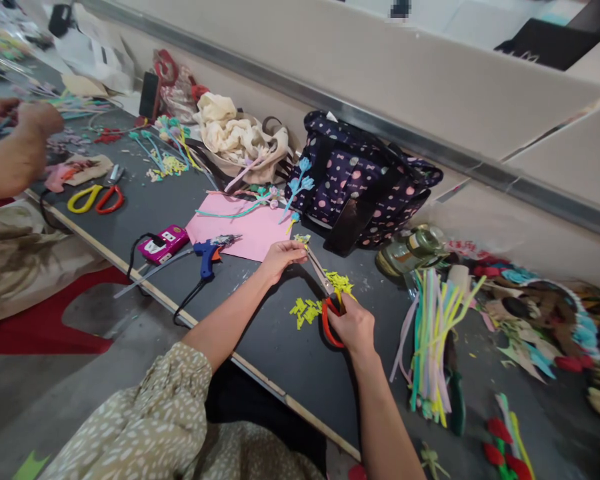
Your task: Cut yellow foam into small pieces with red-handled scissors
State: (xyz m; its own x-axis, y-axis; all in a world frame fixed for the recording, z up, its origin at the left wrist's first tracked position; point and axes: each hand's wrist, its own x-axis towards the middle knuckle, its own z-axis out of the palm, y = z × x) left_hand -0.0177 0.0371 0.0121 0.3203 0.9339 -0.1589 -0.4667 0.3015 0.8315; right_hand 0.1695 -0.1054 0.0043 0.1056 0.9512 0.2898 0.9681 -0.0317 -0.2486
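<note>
My right hand (354, 325) is closed on the red and yellow handles of a pair of scissors (325, 283), whose blades point up and left toward my left hand. My left hand (283, 257) pinches a small pale yellow-green piece (303, 239) by the blade tips; its exact shape is too small to tell. Below the blades, short yellow-green cut pieces (306, 312) lie in a pile on the dark table, with a second pile (339, 281) behind the scissors. A pink sheet (250, 233) lies just beyond my left hand.
Left of my arm are a blue glue gun (207, 257) and a magenta box (164, 245). A dotted bag (355, 173) and a glass jar (413, 250) stand behind. Pastel strips (433, 347) lie at right. Another person's hands (35, 123) work at far left, near other scissors (97, 197).
</note>
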